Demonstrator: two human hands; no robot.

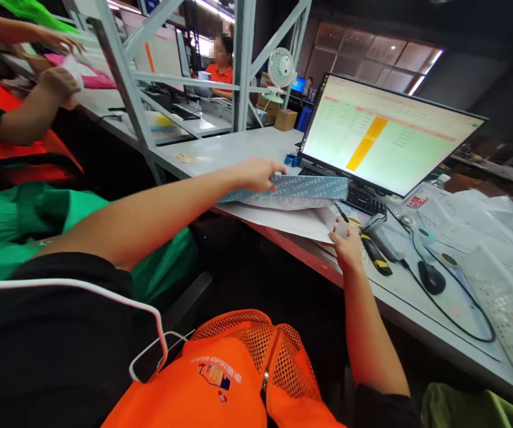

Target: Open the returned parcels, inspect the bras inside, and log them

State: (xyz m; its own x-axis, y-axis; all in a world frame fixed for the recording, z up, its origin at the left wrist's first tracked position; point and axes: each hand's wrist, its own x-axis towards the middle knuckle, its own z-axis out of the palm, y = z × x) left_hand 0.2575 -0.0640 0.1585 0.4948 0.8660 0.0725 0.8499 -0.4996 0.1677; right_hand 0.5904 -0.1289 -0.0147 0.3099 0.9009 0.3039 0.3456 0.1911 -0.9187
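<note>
A thin white box (278, 217) lies at the front edge of the desk, its blue flap (314, 188) printed with "LUCKMEEY" raised above the white part. My left hand (258, 174) reaches across from the left and grips the top edge of that blue flap, fingers curled over it. At the box's right corner, my right hand (348, 242) pinches the white side with thumb and fingers. The inside of the box is mostly hidden by the flap. Close to my right hand lie a yellow-and-black utility knife (375, 255) and a grey handheld scanner (381, 236).
A monitor (385, 134) and a keyboard (365, 199) stand behind the box. To the right are a black mouse (432, 278), its cable, and clear plastic bags (483, 220). A metal frame post (125, 77) rises at left, beside a co-worker's hands (60, 83).
</note>
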